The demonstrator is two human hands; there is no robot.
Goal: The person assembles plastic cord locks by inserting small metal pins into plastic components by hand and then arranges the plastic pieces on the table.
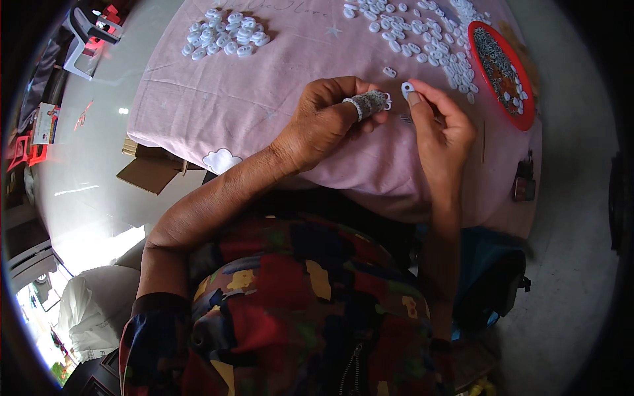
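Observation:
My left hand (317, 122) is closed, its thumb wrapped in a grey, worn-looking cover (368, 104). At the tip of that thumb it pinches a small white plastic piece (387, 101) with openings in it. Just to the right, my right hand (444, 132) grips a white oval plastic piece (407, 87) with a dark hole, between thumb and forefinger. The two pieces are close together but apart. A lone white piece (389, 71) lies on the pink cloth (290, 56) beyond my hands. Small dark bits (407, 119) lie between them, too small to tell.
A pile of white pieces (224, 36) sits at the far left, and many more white ovals (429, 43) spread at the far right. Beside these, a red tray (528, 121) holds small grey metal parts. A dark small object (524, 181) lies near the right edge. Left of the table is a cardboard box (148, 174).

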